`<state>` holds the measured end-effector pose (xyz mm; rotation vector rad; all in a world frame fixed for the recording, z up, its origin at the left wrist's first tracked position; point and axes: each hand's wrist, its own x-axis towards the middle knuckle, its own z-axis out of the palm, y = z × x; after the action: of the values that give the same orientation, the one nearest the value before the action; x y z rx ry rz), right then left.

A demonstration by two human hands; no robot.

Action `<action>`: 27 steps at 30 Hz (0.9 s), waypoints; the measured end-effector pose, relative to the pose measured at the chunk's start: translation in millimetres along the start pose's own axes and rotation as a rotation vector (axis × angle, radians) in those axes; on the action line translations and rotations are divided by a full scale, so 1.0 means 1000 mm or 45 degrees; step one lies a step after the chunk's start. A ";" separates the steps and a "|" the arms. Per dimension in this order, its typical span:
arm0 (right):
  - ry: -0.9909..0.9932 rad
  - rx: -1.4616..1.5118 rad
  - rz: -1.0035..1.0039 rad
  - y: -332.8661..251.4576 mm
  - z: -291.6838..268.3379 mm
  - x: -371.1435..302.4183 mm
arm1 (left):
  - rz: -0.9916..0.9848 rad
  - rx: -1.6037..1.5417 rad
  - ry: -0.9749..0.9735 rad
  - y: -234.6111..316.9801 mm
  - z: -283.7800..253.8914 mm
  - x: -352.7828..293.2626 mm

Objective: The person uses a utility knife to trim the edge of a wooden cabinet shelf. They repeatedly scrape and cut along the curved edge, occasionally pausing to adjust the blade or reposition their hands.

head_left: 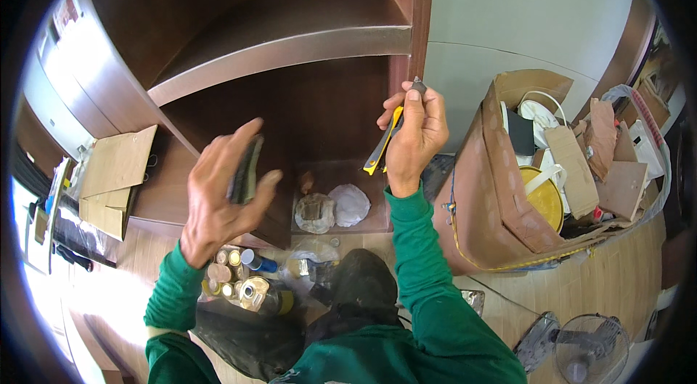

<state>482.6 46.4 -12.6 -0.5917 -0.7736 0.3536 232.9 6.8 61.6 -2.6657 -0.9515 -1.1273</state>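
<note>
My right hand [417, 126] is raised in front of the wooden cabinet's right upright, fingers closed around a yellow and black utility knife [379, 152]. The knife's yellow end points down and a small grey tip shows above my fingers. Farther left, my left hand [226, 184] is held up before the lower compartment, its fingers long and the thumb apart. Between thumb and fingers it holds a dark flat pad [245, 170] with a greenish edge, partly hidden by the hand. The dark brown cabinet [283, 43] has a shelf with a curved pale front edge.
A large cardboard box [479, 202] of scraps stands at right, holding a yellow lid [543, 199]. Several cans [254, 293] stand on the floor by my legs. Two whitish plastic-covered pieces [351, 205] lie at the cabinet's base. A fan [592, 348] is at lower right, cardboard [116, 173] at left.
</note>
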 end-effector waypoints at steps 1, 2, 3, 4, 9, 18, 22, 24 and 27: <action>-0.012 0.009 -0.013 0.001 -0.001 0.001 | 0.074 0.018 -0.032 0.005 0.009 0.016; -0.021 0.013 -0.025 0.002 -0.002 0.002 | 0.139 0.020 -0.080 0.010 0.020 0.029; -0.031 0.018 -0.034 0.003 -0.005 0.001 | 0.185 0.019 -0.128 0.014 0.031 0.042; 0.039 0.052 0.014 0.003 -0.008 0.000 | 0.293 0.017 -0.132 0.016 0.046 0.056; 0.175 0.109 0.163 -0.002 -0.032 -0.009 | 0.412 0.178 -0.100 0.019 0.101 0.103; 0.009 0.122 0.029 0.002 -0.017 0.000 | 0.168 -0.044 -0.135 0.008 0.118 0.077; 0.015 0.214 0.081 -0.001 0.002 0.005 | -0.416 -0.719 -0.385 0.000 0.120 0.063; 0.023 0.293 0.064 -0.002 0.008 0.007 | -0.409 -0.895 -0.397 -0.002 0.128 0.059; 0.008 0.253 0.051 -0.004 0.010 0.009 | -0.552 -1.078 -0.544 0.000 0.141 0.050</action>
<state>481.8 51.5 0.0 -0.4218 -0.7117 0.4593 346.4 76.2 -6.2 -3.6055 -1.4260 -1.2718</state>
